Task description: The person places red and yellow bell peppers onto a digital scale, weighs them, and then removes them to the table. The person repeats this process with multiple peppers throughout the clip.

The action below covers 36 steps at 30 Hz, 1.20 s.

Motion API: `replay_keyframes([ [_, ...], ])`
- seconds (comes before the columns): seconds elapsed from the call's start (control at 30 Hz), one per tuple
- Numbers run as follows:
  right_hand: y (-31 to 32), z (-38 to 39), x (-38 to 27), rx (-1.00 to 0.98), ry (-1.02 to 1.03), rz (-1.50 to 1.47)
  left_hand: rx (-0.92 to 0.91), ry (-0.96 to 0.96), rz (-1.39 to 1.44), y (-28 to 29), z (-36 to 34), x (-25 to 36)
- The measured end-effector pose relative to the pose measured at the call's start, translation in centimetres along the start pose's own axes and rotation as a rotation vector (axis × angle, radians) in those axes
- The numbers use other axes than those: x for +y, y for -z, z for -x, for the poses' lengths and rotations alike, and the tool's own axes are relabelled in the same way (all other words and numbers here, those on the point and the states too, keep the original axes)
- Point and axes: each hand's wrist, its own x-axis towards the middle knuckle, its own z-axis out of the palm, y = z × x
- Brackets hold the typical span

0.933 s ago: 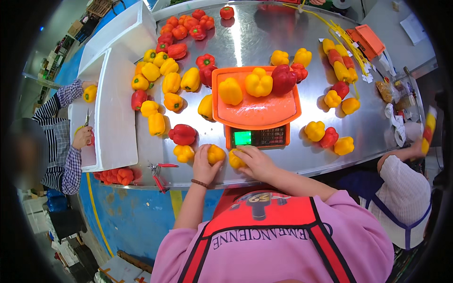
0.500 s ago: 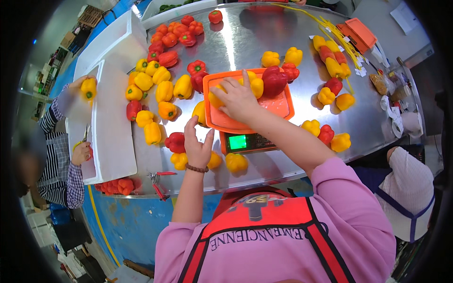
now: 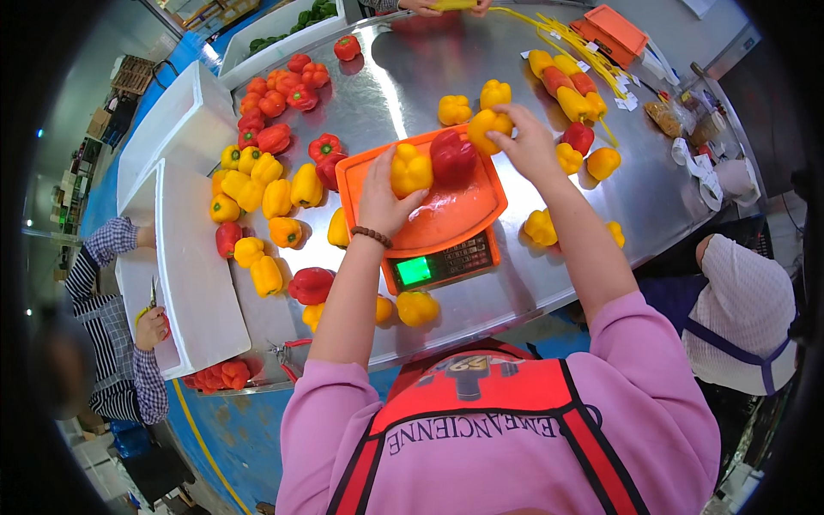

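An orange tray (image 3: pixel 448 215) sits on a scale (image 3: pixel 451 264) with a green display, holding a dark red bell pepper (image 3: pixel 452 159). At the tray's left, my left hand (image 3: pixel 386 193) is closed round a yellow bell pepper (image 3: pixel 412 171). My right hand (image 3: pixel 525 146) grips another yellow bell pepper (image 3: pixel 487 131) at the tray's upper right edge, beside the red one. Groups of red peppers (image 3: pixel 273 103) and yellow peppers (image 3: pixel 276 199) lie on the steel table (image 3: pixel 549 287) left of the tray, with more peppers to the right.
White foam boxes (image 3: pixel 202 292) line the left side. A co-worker (image 3: pixel 107 335) holds scissors there; another person's hands (image 3: pixel 425 7) are at the far edge; a person (image 3: pixel 738 313) is at right. Red-handled pliers (image 3: pixel 285 360), yellow strands (image 3: pixel 592 51) and an orange basket (image 3: pixel 611 33) are around.
My hands have moved from the near-edge peppers up to the tray. My right hand, earlier over the tray's left, has shifted right with a yellow pepper. The view has shifted.
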Motion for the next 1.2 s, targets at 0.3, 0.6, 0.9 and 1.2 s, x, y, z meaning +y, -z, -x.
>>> replay_keyframes([
  [0.3, -4.5, 4.9, -1.9, -0.128, 0.09, -0.037, 0.058, 0.061, 0.042, 2.6, 3.0, -1.5],
  [0.6, 1.8, 7.9, 6.1, -0.079, -0.295, -0.255, 0.477, 0.304, 0.335, 10.5, 12.7, -8.3],
  [0.9, 1.6, 11.7, 7.1, -0.169, -0.385, -0.267, 0.592, 0.527, -0.047, 13.0, 21.6, -8.2],
  [1.2, -0.7, 8.5, 2.4, -0.224, -0.202, -0.251, 0.597, 0.558, -0.185, 13.6, 24.2, -9.0],
])
